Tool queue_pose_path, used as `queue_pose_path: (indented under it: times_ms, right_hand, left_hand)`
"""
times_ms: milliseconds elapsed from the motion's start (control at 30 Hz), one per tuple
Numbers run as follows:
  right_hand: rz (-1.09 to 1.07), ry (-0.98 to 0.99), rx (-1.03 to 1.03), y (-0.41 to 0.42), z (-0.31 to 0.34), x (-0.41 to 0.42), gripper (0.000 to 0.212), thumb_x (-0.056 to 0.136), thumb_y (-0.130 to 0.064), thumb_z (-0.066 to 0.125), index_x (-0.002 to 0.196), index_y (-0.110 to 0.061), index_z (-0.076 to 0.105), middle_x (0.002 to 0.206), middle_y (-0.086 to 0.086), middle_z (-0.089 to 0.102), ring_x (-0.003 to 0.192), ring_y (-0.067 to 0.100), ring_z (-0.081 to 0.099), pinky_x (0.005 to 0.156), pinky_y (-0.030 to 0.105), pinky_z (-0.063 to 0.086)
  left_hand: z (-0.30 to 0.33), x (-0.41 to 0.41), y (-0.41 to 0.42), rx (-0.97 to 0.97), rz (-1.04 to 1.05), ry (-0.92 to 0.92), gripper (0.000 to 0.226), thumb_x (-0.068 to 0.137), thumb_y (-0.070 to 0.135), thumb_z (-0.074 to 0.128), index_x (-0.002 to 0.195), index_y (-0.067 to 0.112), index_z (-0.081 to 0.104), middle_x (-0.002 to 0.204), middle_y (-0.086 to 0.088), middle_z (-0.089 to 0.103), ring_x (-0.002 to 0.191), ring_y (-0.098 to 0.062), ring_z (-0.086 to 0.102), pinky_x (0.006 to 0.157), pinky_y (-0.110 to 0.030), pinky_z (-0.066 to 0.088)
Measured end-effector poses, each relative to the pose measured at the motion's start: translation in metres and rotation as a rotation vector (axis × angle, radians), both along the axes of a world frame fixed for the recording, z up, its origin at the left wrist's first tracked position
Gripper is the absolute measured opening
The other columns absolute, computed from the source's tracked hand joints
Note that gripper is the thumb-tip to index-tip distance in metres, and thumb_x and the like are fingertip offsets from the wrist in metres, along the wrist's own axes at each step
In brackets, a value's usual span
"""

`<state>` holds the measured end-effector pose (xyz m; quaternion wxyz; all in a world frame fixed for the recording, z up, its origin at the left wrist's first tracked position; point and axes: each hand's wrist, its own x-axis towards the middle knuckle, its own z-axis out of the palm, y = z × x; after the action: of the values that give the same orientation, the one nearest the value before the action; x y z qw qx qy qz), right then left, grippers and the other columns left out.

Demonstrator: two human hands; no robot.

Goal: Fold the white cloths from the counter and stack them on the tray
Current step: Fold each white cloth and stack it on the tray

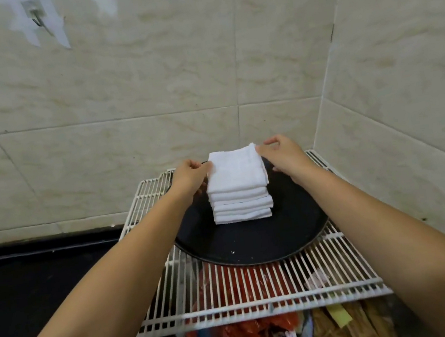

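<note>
In the head view, most of the job looks done. A neat stack of folded white cloths (240,194) is seen on the round black tray (253,245), which sits on a white wire rack (259,295). The top cloth (235,168) is pinched at its left edge by the left hand (188,172) and at its right edge by the right hand (284,152). It is likely being set straight (about six layers can be counted). No loose cloths are seen on the dark surface (32,275).
</note>
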<state>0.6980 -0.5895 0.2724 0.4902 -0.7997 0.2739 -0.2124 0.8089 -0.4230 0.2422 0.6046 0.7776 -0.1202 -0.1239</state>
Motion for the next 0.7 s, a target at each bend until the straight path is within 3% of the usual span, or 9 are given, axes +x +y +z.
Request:
queue_pose_path:
  times_ms: [100,333,500,700]
  right_hand:
    - [0.021,-0.09,-0.181,0.025,0.025,0.005,0.039,0.09,-0.029,0.06,0.123,-0.009,0.053,0.102,0.002,0.052,0.097,0.019,0.054,0.079,0.026,0.039]
    - [0.33,-0.096,-0.403,0.184,0.041,0.042,0.029,0.09,-0.022,0.055,0.116,-0.008,0.059,0.099,0.005,0.06,0.095,0.019,0.057,0.075,0.021,0.037]
    - [0.615,-0.108,-0.631,0.369,-0.003,0.059,0.027,0.091,-0.023,0.053,0.113,-0.01,0.06,0.112,0.013,0.06,0.102,0.029,0.059,0.087,0.034,0.045]
    - [0.976,-0.067,-0.898,0.618,-0.07,0.034,0.033,0.096,-0.033,0.045,0.124,-0.017,0.051,0.123,0.008,0.051,0.114,0.029,0.051,0.092,0.041,0.041]
  left_hand:
    - [0.011,0.002,0.033,0.046,0.053,-0.041,0.024,0.089,0.032,0.059,0.098,0.014,0.048,0.073,-0.006,0.054,0.056,-0.016,0.047,0.048,-0.024,0.036]
    - [0.033,-0.007,0.195,0.119,0.208,-0.174,0.022,0.094,0.03,0.054,0.101,0.011,0.048,0.083,-0.005,0.055,0.063,-0.016,0.053,0.049,-0.026,0.035]
    - [0.014,-0.045,0.394,0.469,0.447,-0.353,0.028,0.09,0.032,0.056,0.109,0.011,0.054,0.089,-0.003,0.06,0.083,-0.026,0.058,0.071,-0.032,0.045]
    - [-0.032,-0.132,0.637,0.93,0.601,-0.313,0.024,0.093,0.035,0.049,0.108,0.017,0.052,0.101,-0.002,0.063,0.092,-0.023,0.058,0.074,-0.035,0.047]
